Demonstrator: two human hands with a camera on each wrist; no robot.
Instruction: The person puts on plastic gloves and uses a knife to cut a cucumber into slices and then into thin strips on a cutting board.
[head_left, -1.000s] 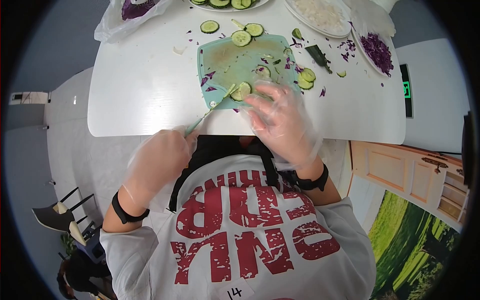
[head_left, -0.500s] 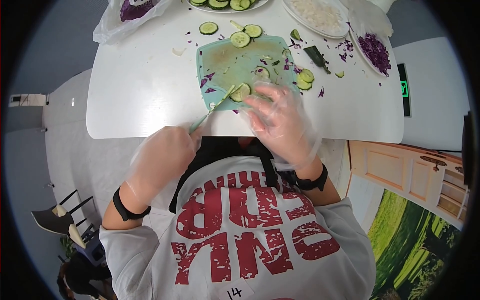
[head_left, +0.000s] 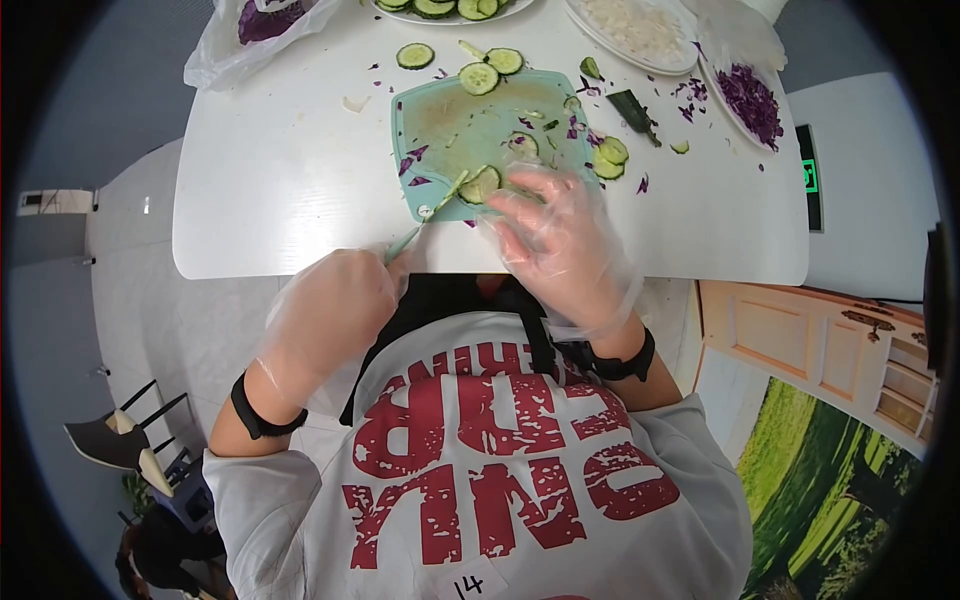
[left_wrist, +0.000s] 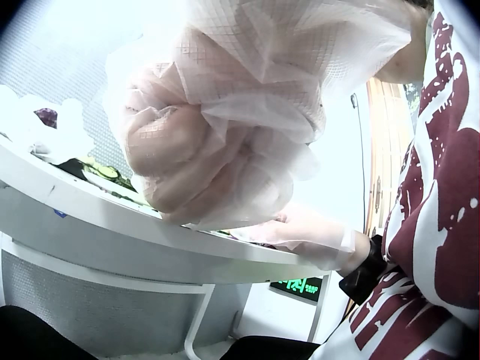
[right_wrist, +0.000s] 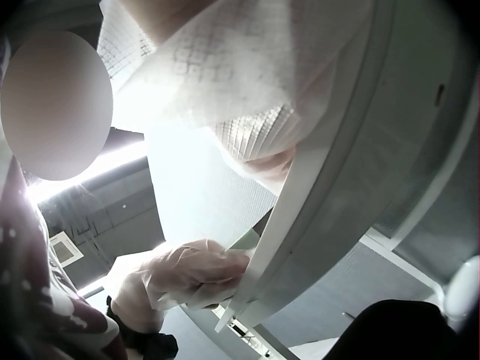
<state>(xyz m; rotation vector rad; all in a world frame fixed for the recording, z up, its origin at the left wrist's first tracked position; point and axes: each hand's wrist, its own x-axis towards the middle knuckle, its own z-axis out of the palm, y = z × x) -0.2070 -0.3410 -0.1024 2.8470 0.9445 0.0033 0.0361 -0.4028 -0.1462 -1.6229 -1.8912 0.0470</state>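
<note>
In the head view my left hand (head_left: 335,310), in a clear plastic glove, grips a knife (head_left: 402,246) at the table's front edge. The knife slants over the near left corner of the teal cutting board (head_left: 450,125), with pale green cucumber bits along its blade. My gloved right hand (head_left: 560,235) is over the board's near right part, its bent fingers holding a piece of cucumber mostly hidden beneath them. Beside these fingertips lies a cucumber slice (head_left: 480,184). The left wrist view shows the left hand's (left_wrist: 210,142) fingers curled tightly.
Cucumber slices (head_left: 478,78) overlap the board's far edge; more slices (head_left: 610,158) and a dark green cucumber end (head_left: 632,115) lie to its right. Behind stand plates of cucumber slices (head_left: 470,8), white shreds (head_left: 635,35) and shredded purple cabbage (head_left: 750,105). A plastic bag (head_left: 225,55) holds purple cabbage.
My left hand has shifted slightly right and away from my body, with the knife handle moving along. The right hand stays in place over the board.
</note>
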